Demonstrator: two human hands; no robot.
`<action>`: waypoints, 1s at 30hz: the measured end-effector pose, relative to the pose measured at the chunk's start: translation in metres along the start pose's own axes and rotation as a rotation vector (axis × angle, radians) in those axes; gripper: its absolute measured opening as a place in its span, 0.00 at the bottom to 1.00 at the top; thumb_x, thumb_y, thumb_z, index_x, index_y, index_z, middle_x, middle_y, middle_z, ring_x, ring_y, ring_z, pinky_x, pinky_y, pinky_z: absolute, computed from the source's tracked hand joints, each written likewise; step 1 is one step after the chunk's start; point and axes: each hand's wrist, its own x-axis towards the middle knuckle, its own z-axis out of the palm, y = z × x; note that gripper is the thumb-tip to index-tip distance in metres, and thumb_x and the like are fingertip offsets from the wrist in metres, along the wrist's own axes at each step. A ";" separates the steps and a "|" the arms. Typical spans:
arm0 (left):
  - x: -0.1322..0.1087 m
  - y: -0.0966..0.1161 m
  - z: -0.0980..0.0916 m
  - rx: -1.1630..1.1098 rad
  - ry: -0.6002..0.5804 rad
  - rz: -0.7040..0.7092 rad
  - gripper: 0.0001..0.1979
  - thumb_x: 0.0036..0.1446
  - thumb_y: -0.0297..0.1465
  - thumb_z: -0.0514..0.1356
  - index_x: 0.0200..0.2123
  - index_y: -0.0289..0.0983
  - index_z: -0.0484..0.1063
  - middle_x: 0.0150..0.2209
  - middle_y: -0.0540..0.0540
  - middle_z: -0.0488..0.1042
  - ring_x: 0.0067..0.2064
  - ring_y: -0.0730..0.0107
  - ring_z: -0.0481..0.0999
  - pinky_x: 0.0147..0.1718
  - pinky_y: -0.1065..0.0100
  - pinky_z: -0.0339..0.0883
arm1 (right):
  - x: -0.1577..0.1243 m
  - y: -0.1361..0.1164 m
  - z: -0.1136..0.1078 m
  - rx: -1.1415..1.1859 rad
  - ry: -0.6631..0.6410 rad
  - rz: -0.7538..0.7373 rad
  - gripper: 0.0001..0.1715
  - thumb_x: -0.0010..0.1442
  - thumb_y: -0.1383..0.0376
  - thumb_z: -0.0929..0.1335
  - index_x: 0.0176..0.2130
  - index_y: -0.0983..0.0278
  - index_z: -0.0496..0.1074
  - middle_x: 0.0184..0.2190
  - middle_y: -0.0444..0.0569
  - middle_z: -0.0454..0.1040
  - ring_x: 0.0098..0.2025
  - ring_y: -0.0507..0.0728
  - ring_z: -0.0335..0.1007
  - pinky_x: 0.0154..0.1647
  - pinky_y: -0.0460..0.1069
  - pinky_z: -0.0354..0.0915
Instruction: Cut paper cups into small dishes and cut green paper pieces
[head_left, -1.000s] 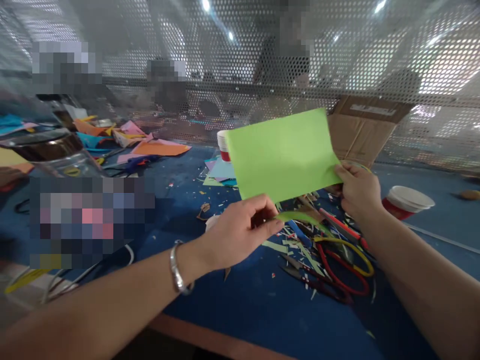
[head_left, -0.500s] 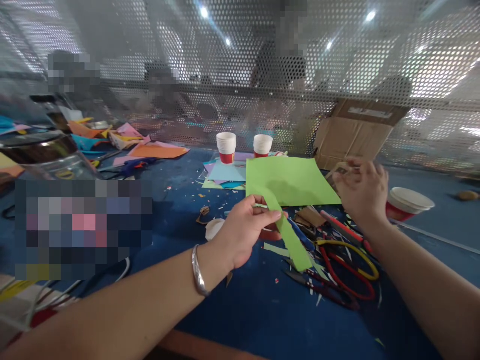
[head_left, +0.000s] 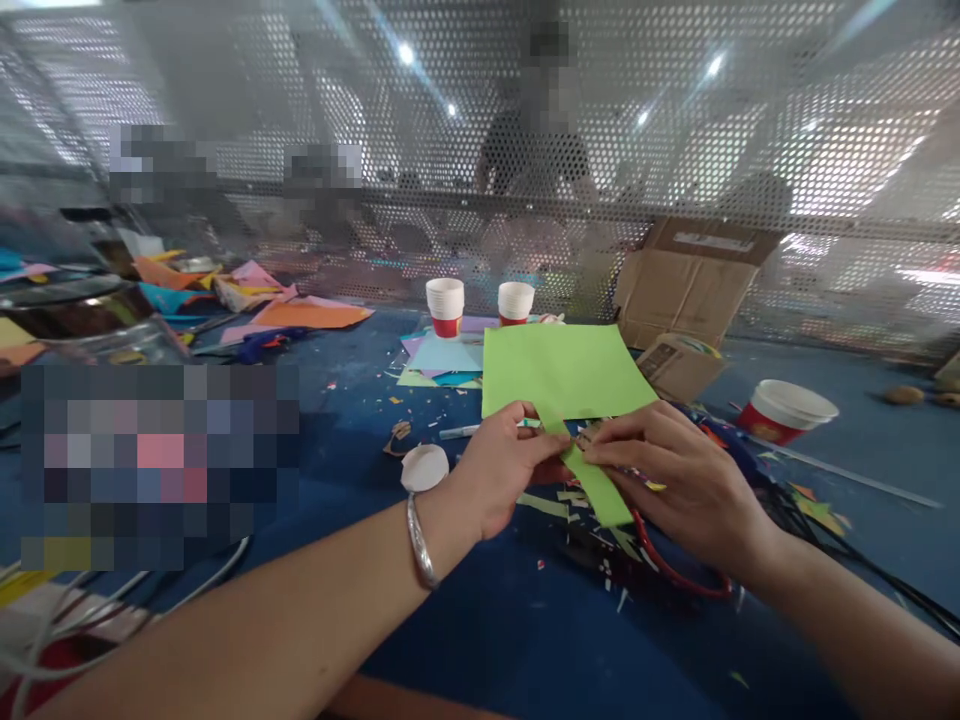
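Note:
A narrow green paper strip [head_left: 600,492] slants down over the blue table, pinched near its upper part by my left hand [head_left: 506,465], which wears a silver bangle. My right hand [head_left: 679,475] meets the strip from the right, thumb and fingers closed at its edge beside the left fingertips. Whether a small piece is between the right fingertips is too small to tell. Just behind both hands lies a large green sheet [head_left: 562,370]. Red-handled scissors [head_left: 682,578] lie partly hidden under my right hand, among green paper scraps.
Stacked paper cups [head_left: 446,308] stand behind on coloured paper. A tape roll in a cardboard piece [head_left: 681,368] and a tilted cup [head_left: 787,410] are at right. An open cardboard box [head_left: 686,285] leans on the mesh screen. A white round piece [head_left: 425,467] lies by my left wrist.
My right hand has come down and left from near the cardboard box to the green strip. My left hand still holds the strip. The view has shifted slightly.

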 end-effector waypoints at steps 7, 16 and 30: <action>-0.002 -0.001 0.004 0.336 -0.151 -0.044 0.09 0.65 0.24 0.52 0.37 0.34 0.71 0.31 0.45 0.78 0.24 0.72 0.80 0.22 0.74 0.72 | 0.004 0.003 0.004 0.280 0.052 0.520 0.09 0.65 0.61 0.70 0.33 0.62 0.74 0.33 0.46 0.72 0.33 0.53 0.68 0.35 0.49 0.65; -0.008 -0.005 -0.005 0.466 -0.277 -0.016 0.10 0.65 0.32 0.50 0.35 0.35 0.68 0.27 0.46 0.76 0.21 0.69 0.79 0.17 0.74 0.70 | 0.003 0.011 0.015 0.853 0.069 0.853 0.13 0.55 0.58 0.77 0.30 0.63 0.74 0.26 0.42 0.72 0.29 0.51 0.65 0.33 0.47 0.61; -0.013 -0.006 -0.011 0.632 -0.324 0.088 0.10 0.67 0.33 0.48 0.35 0.36 0.64 0.29 0.48 0.75 0.21 0.71 0.78 0.15 0.75 0.68 | 0.003 0.005 0.020 1.147 0.131 0.929 0.11 0.52 0.65 0.79 0.29 0.64 0.74 0.25 0.42 0.75 0.28 0.49 0.68 0.33 0.44 0.64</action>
